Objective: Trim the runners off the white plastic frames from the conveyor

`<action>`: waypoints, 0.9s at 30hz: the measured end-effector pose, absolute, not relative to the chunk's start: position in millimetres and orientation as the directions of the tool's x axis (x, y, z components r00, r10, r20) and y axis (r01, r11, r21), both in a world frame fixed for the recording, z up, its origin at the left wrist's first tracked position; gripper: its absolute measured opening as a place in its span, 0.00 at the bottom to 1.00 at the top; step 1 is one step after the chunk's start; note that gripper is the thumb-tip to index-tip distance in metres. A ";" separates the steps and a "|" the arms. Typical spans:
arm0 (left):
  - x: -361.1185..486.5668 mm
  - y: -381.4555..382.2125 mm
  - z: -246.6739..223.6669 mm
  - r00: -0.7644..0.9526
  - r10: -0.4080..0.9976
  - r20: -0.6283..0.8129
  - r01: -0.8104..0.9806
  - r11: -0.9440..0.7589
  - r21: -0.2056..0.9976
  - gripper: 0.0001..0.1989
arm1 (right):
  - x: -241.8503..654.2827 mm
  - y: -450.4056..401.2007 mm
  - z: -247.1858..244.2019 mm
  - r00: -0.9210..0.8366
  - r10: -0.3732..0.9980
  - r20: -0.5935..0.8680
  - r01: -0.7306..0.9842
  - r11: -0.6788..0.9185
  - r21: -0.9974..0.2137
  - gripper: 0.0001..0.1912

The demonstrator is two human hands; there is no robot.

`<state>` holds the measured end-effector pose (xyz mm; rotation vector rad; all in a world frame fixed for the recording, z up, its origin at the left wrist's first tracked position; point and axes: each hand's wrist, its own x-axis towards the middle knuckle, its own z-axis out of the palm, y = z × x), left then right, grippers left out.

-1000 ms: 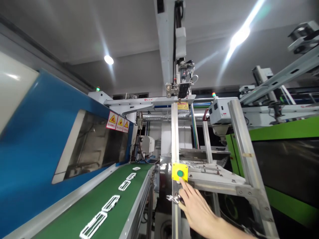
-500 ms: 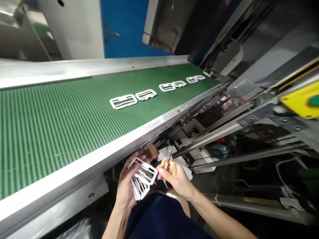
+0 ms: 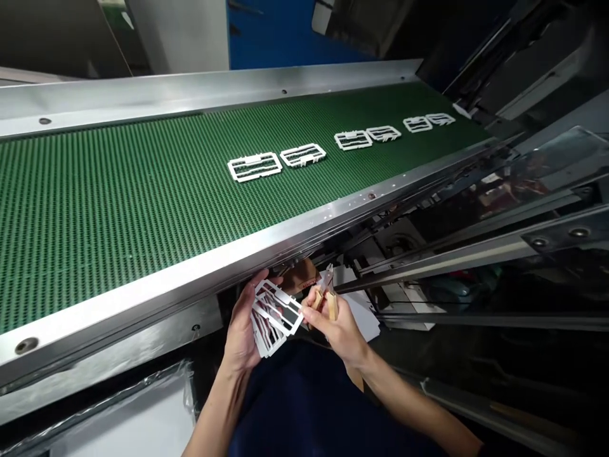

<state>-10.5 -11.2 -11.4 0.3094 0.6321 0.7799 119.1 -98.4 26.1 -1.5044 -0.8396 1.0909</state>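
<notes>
Several white plastic frames (image 3: 269, 333) lie stacked in my left hand (image 3: 242, 330), whose fingers wrap round their left side. The top frame is fanned out at an angle, its right corner touched by the fingertips of my right hand (image 3: 333, 320). Yellow-handled cutters (image 3: 332, 304) are held in that same hand, tips pointing up. Beyond my hands, white frames (image 3: 255, 167) lie in pairs on the green conveyor belt (image 3: 157, 209).
The belt's metal edge (image 3: 214, 273) runs just beyond my hands. Below it are a brown cardboard box (image 3: 299, 276) and white sheets (image 3: 359, 311). Metal rails (image 3: 451, 260) stand at the right. A plastic-lined container (image 3: 133, 419) is at the lower left.
The view has shifted, so the belt and its frames appear higher and farther right, and the lined container shows more. My hands still hold the frames and cutters.
</notes>
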 end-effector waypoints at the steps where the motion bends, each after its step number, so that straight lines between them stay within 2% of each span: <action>1: -9.5 -11.2 -11.2 0.540 0.730 -0.419 -0.565 0.684 0.462 0.19 | 119.8 -97.9 26.2 0.340 0.918 -0.202 -0.037 -0.202 -0.979 0.08; 14: -5.6 -13.3 -10.7 0.524 0.724 -0.449 -0.634 0.684 0.362 0.20 | 125.2 -98.6 22.6 0.307 0.931 -0.198 -0.067 -0.186 -0.980 0.08; 22: -0.5 -19.4 -14.9 0.473 0.741 -0.477 -0.631 0.663 0.403 0.24 | 115.3 -107.1 24.7 0.288 0.930 -0.230 0.021 -0.246 -0.969 0.07; 25: 1.1 -26.3 -18.6 0.441 0.720 -0.536 -0.599 0.681 0.422 0.17 | 105.9 -110.0 21.9 0.261 0.920 -0.291 0.118 -0.329 -0.937 0.07; 27: -0.6 -30.5 -22.0 0.452 0.712 -0.537 -0.592 0.690 0.416 0.11 | 106.2 -111.3 22.0 0.209 0.924 -0.320 0.251 -0.367 -0.896 0.06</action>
